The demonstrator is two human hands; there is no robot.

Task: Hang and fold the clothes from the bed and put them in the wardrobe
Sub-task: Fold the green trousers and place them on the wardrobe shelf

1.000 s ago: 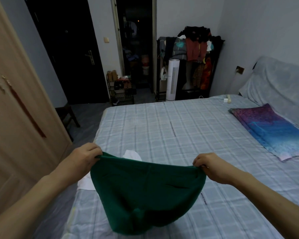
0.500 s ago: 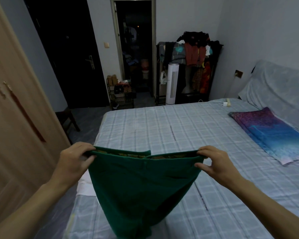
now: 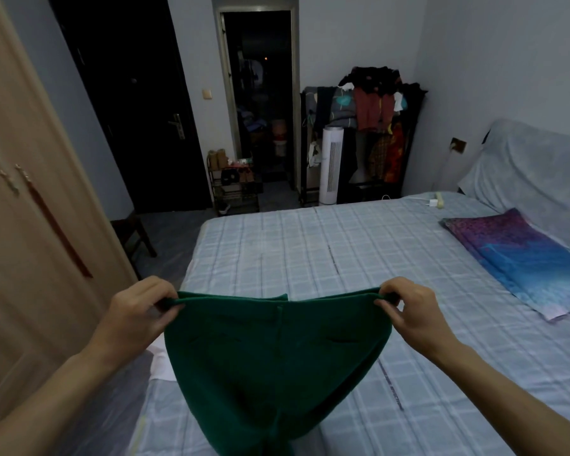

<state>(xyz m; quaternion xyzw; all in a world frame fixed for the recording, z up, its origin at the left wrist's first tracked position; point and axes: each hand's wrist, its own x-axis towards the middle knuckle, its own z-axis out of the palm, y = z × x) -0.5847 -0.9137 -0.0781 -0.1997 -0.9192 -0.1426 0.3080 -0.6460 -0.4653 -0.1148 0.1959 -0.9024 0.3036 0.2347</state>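
The dark green fabric trousers point(image 3: 270, 366) were held up by the waistband above the near edge of the pale blue checked bed point(image 3: 310, 245). The left hand point(image 3: 135, 319) was pinched closed on the waistband's left corner, the right hand point(image 3: 412, 315) likewise on its right corner. The garment hung down between them, stretched taut. The light wooden wardrobe point(image 3: 30, 225) stood at left.

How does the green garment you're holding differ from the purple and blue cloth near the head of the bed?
The dark green trousers hang in the air, pinched at the waistband by the left hand and right hand; the purple and blue patterned cloth lies flat on the checked bed sheet, untouched. The trousers are one plain colour; the cloth fades from purple to blue. Both are fabric items over the bed.
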